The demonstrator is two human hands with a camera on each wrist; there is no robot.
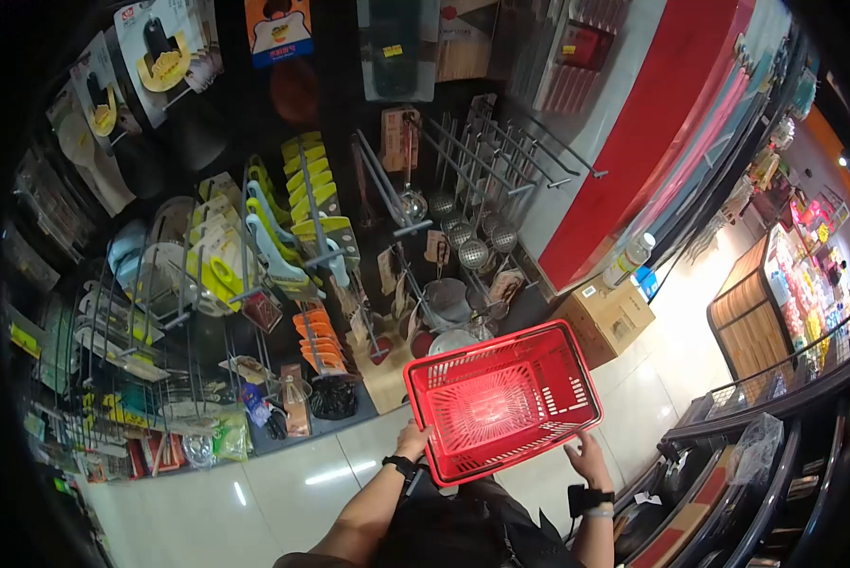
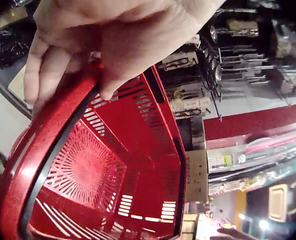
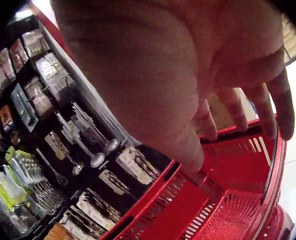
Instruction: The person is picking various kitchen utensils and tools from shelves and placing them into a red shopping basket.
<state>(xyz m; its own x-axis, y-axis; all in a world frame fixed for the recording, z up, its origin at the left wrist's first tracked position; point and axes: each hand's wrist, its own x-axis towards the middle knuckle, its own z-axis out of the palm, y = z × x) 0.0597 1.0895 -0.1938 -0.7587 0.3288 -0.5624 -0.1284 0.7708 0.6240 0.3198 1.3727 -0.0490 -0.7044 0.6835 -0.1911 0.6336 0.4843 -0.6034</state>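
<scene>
A red plastic shopping basket [image 1: 559,367] with slotted walls is held in front of the body, and nothing lies in it. My left hand [image 1: 411,443] grips its left end; in the left wrist view the thumb lies over the inner side of the rim [image 2: 63,117] and the fingers curl down outside. Beside the basket's right end is my right hand [image 1: 588,461]. The right wrist view shows its fingers [image 3: 231,107] loosely extended and spread, their tips overlapping the far rim.
A display wall of hanging kitchen tools runs along the front, with slotted ladles [image 1: 473,252], green-handled tools [image 1: 313,180] and orange-handled ones [image 1: 321,341]. A cardboard box [image 1: 603,322] stands on the tiled floor beyond the basket. Dark shelving [image 1: 728,492] rises at right.
</scene>
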